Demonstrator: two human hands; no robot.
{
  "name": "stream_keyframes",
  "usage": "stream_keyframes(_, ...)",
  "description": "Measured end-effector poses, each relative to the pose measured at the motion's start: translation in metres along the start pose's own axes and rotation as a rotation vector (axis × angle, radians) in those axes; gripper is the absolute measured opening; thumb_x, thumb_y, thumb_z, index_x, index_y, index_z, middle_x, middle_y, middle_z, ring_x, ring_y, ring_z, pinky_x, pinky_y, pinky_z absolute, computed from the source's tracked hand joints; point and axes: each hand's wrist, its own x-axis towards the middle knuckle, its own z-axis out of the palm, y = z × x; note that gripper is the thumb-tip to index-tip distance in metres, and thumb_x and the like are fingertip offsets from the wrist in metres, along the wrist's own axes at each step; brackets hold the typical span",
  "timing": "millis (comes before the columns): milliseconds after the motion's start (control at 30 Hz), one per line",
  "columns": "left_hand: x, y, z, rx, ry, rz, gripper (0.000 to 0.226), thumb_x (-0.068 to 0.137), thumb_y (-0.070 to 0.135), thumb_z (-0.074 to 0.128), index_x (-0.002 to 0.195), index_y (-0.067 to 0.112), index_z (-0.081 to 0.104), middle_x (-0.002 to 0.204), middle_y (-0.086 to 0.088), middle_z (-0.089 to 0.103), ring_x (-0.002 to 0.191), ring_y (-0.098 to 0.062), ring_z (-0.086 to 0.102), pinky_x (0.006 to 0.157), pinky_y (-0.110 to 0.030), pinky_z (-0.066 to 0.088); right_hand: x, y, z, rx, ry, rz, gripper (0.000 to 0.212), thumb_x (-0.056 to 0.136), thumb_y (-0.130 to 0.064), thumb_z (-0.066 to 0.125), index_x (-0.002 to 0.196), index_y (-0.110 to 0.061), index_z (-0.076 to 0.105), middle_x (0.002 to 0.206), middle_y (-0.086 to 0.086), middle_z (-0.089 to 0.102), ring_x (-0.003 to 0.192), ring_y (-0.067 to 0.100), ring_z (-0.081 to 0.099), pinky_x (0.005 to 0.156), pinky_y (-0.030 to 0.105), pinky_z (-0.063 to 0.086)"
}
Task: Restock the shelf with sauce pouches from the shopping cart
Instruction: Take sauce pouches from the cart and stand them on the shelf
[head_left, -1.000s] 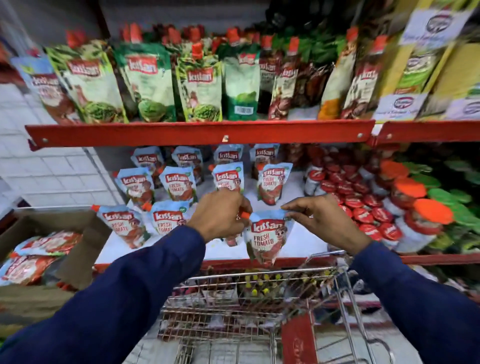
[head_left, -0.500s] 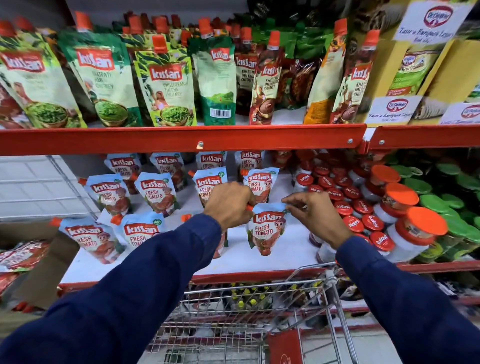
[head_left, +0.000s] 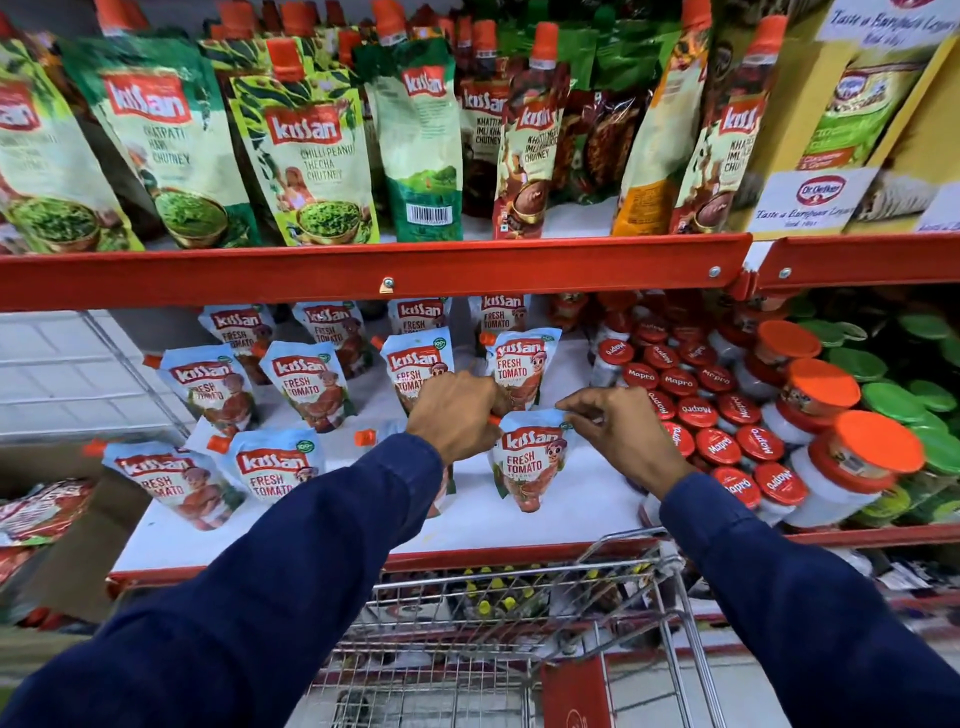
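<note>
placing pouch (head_left: 530, 460) on shelf (head_left: 519, 525) | left hand (head_left: 457, 415) pinched its cap, right hand (head_left: 618, 428) pinched top corner | I should've set base flat, label forward

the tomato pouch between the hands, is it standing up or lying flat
Standing up. The tomato pouch sits on its base on the white shelf, label facing out, with the left hand and right hand pinching its top corners.
</note>
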Motion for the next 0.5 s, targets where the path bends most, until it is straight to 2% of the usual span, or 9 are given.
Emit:
stream_keyframes(100, -0.0003, -0.0007, 0.0015, -0.005, 0.001, 0.002, 0.031, 0.085, 0.035, 0.072, 0.115, 0.030, 0.076, 0.102, 0.000, 0.078, 0.092, -0.029, 0.068, 0.069, -0.033, 0.046, 0.0012, -0.0016, -0.0002, 0.003, -0.014, -0.003, 0.017, 0.084, -0.007, 0.069, 0.098, -0.013, 0.075, 0.090, -0.001, 0.077, 0.073, 0.004, 0.064, 0.073, 0.019, 0.052)
stream_keyframes(200, -0.0005, -0.0018, 0.0006, 0.010, -0.025, -0.009, 0.030, 0.085, 0.036, 0.069, 0.114, 0.030, 0.075, 0.105, -0.002, 0.077, 0.094, -0.029, 0.068, 0.074, -0.036, 0.051, 0.0013, -0.0018, 0.0002, 0.010, -0.036, 0.009, 0.017, 0.085, -0.007, 0.068, 0.099, -0.013, 0.075, 0.091, -0.002, 0.077, 0.073, 0.001, 0.063, 0.070, 0.002, 0.043)
stream_keyframes(267, -0.0005, -0.0022, 0.0001, 0.015, -0.036, -0.012, 0.030, 0.086, 0.037, 0.068, 0.114, 0.030, 0.075, 0.106, -0.003, 0.077, 0.096, -0.030, 0.068, 0.077, -0.037, 0.052, 0.0004, -0.0017, 0.0005, 0.015, -0.039, 0.020, 0.018, 0.085, -0.007, 0.067, 0.100, -0.013, 0.075, 0.091, -0.004, 0.077, 0.070, -0.006, 0.060, 0.067, -0.005, 0.039)
stream_keyframes(367, -0.0007, 0.0008, -0.0014, 0.026, -0.056, -0.020, 0.030, 0.087, 0.038, 0.068, 0.115, 0.029, 0.075, 0.105, -0.004, 0.077, 0.096, -0.030, 0.068, 0.078, -0.037, 0.053, -0.0002, -0.0018, -0.0006, 0.033, -0.043, 0.032, 0.018, 0.085, -0.006, 0.068, 0.099, -0.014, 0.075, 0.089, -0.004, 0.077, 0.068, -0.014, 0.058, 0.067, -0.004, 0.041)
stream_keyframes(500, -0.0018, 0.0036, -0.0015, 0.029, -0.087, -0.042, 0.029, 0.088, 0.037, 0.066, 0.114, 0.026, 0.075, 0.105, -0.006, 0.076, 0.094, -0.030, 0.069, 0.081, -0.042, 0.058, 0.0005, -0.0014, -0.0006, 0.024, -0.043, 0.064, 0.016, 0.085, -0.010, 0.070, 0.099, -0.017, 0.075, 0.088, -0.004, 0.076, 0.069, -0.004, 0.062, 0.064, 0.000, 0.042)
